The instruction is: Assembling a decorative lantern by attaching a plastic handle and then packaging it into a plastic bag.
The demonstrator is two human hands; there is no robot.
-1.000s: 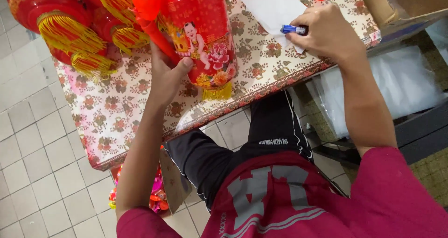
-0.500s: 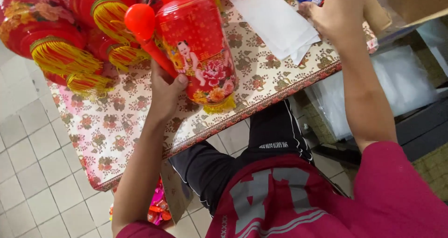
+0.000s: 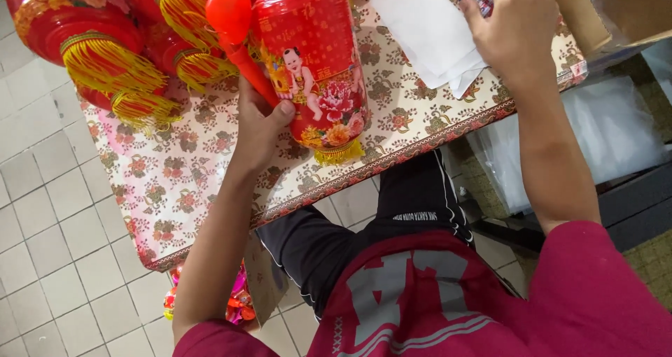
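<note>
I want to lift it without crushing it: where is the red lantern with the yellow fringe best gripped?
Take the red lantern by its orange handle stick, from the left side, as the left hand does now. The stick is rigid and stands clear of the printed body.

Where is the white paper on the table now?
In the head view, the white paper lies at the top right of the floral table, between the red lantern and the right hand.

my table [image 3: 175, 189]: floral cloth cover | on it: red lantern [image 3: 311, 63] under my left hand [image 3: 255, 129], red lanterns with yellow fringe [image 3: 105, 49], white paper sheets [image 3: 427, 28]
</note>
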